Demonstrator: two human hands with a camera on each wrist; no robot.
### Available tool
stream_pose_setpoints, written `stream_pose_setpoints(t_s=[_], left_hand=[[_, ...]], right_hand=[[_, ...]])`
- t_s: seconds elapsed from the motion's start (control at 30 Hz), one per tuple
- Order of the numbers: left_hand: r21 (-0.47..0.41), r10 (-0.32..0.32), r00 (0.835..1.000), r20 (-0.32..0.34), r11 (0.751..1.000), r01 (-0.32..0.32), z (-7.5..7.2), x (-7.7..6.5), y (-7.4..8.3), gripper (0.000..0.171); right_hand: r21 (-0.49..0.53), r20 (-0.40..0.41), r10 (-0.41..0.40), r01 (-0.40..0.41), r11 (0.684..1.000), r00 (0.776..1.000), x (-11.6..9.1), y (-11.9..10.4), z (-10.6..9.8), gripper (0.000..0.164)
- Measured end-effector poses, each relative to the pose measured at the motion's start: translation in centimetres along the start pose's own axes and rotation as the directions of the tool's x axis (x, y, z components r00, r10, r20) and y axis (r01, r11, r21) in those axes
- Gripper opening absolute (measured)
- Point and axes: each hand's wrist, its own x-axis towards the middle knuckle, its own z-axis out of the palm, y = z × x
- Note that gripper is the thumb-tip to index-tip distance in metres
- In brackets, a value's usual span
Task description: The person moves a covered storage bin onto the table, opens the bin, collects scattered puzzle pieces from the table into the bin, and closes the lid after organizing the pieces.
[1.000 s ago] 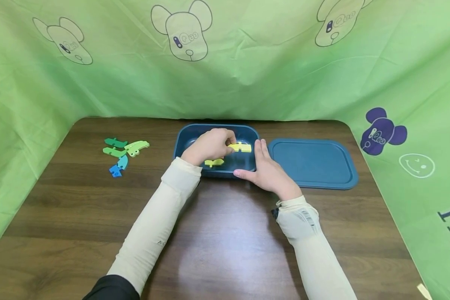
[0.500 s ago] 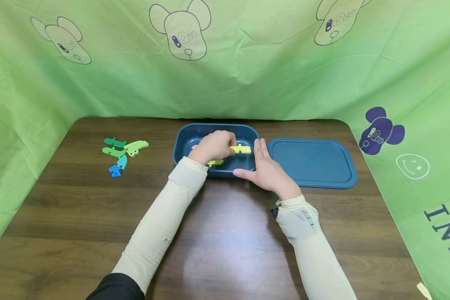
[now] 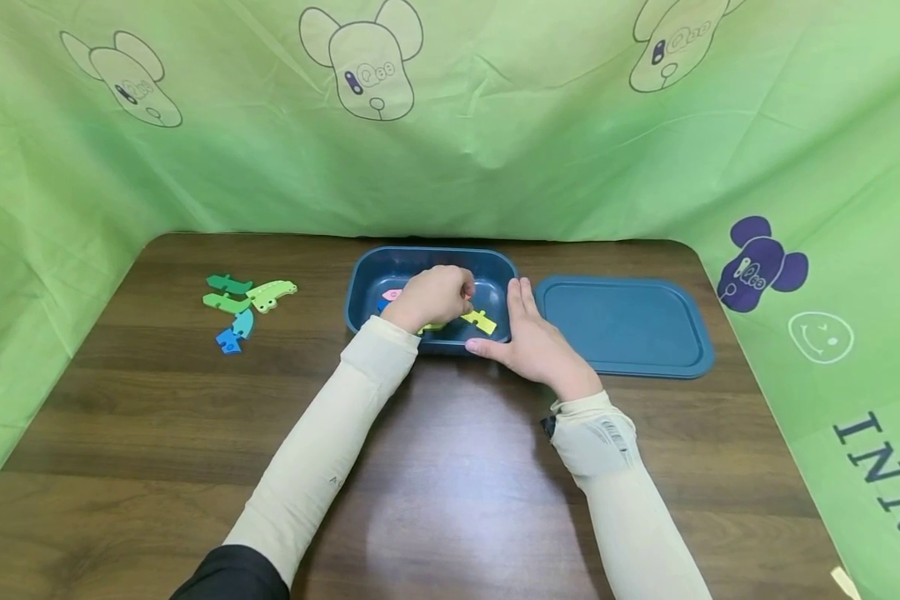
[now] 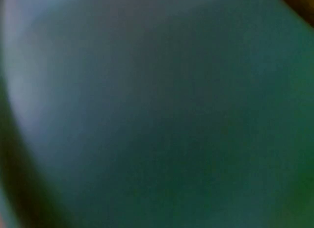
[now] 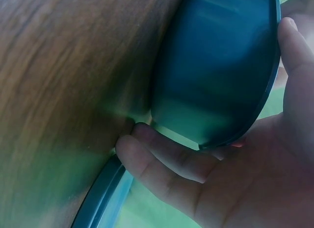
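Observation:
An open blue box stands at the back of the wooden table. My left hand reaches into it with bent fingers, pinching one end of a yellow puzzle piece; the grip is partly hidden. Another yellow piece shows under that hand. Beside its wrist lie a pink piece and a blue piece. My right hand rests straight fingers along the box's right side, thumb at its front corner. In the right wrist view the thumb touches the box rim. The left wrist view is blurred.
To the right lies the blue lid, close to the right hand. Several pieces sit at the far left, among them a dark green one, a light green one and a blue one. Green cloth hangs behind the table.
The yellow piece at my left fingertips has turned and dropped lower toward the box's front. My left hand has shifted slightly right, uncovering the pink and blue pieces. The right hand stays put.

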Motion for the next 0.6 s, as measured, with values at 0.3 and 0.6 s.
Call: stream_pose_setpoints(t_s=[0.3,0.6], left_hand=[[-0.150,-0.057,0.996,-0.063,0.988,0.047,-3.2,-3.3,-0.7,0.026],[-0.114,-0.060,0.981,-0.186,0.993,0.039,-4.3,-7.3,-6.3,0.017]], right_hand=[[0.005,-0.003,0.007,-0.007,1.000,1.000,0.2,0.0,0.1,0.118],[-0.006,-0.009,0.014,-0.014,1.000,1.000,0.2,-0.2,0.1,0.121]])
